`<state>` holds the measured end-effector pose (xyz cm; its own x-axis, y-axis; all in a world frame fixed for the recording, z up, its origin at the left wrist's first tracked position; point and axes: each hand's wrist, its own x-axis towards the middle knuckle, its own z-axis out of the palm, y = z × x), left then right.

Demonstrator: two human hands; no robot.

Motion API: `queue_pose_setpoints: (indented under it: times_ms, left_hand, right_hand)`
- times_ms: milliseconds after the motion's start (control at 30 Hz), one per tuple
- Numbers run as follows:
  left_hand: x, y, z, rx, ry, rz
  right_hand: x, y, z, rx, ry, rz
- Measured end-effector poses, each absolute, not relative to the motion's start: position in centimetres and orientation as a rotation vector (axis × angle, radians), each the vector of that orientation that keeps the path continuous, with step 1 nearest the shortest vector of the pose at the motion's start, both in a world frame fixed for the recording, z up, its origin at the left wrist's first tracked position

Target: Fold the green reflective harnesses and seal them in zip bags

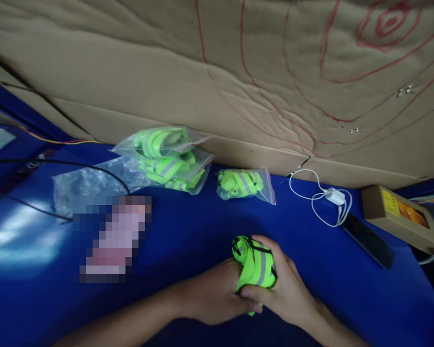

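A rolled reflective vest (261,266), neon yellow-green with grey stripes and black edging, is held between both hands above the front of the blue table. My left hand (219,291) grips its lower left side, with some fingers hidden behind the fabric. My right hand (287,282) wraps round its right side, thumb across the lower front. A small end of green cloth pokes out below the fingers. Behind the hands lies one clear zip bag (244,184) with a similar green roll inside. Left of it, several bagged green rolls (162,144) are stacked.
Empty clear plastic (94,183) lies left of the stack, near black cables (108,168). A blurred-out screen (117,236) is at the left. On the right are a white charger (334,196), a dark phone (369,240) and a cardboard box (398,217). Brown cardboard (148,72) walls the back.
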<state>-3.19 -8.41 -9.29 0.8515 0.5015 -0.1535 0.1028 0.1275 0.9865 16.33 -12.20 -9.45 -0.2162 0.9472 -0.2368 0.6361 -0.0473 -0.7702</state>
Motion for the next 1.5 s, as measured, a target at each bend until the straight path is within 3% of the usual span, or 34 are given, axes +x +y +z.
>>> queue_pose_setpoints:
  times_ms: [267, 400, 567, 933, 1300, 1500]
  left_hand:
    - [-3.0, -8.3, -10.4, 0.705, 0.575, 0.138]
    - [-3.1, -7.7, -10.1, 0.967, 0.63, 0.182]
    - [-3.5, -7.4, -9.0, 1.588, 1.104, 0.235]
    - [-3.1, -8.0, -12.4, 1.246, 0.703, 0.795]
    - [-2.7, -8.8, -12.5, 1.442, 0.877, 0.833]
    - [-5.6, -6.5, -8.8, 1.643, 0.872, 1.021]
  right_hand:
    - [15.7, -12.2, -9.0, -1.696, -1.671, 1.094]
    - [16.3, -11.8, -9.2, -1.61, -1.513, 1.209]
    - [16.6, -11.6, -9.1, -1.453, -1.319, 1.317]
    - [15.2, -11.8, -8.6, -1.174, -0.583, 1.868]
    - [14.6, -12.3, -9.7, -1.223, -0.464, 1.741]
    - [15.1, -12.2, -10.2, -1.244, -0.417, 1.772]
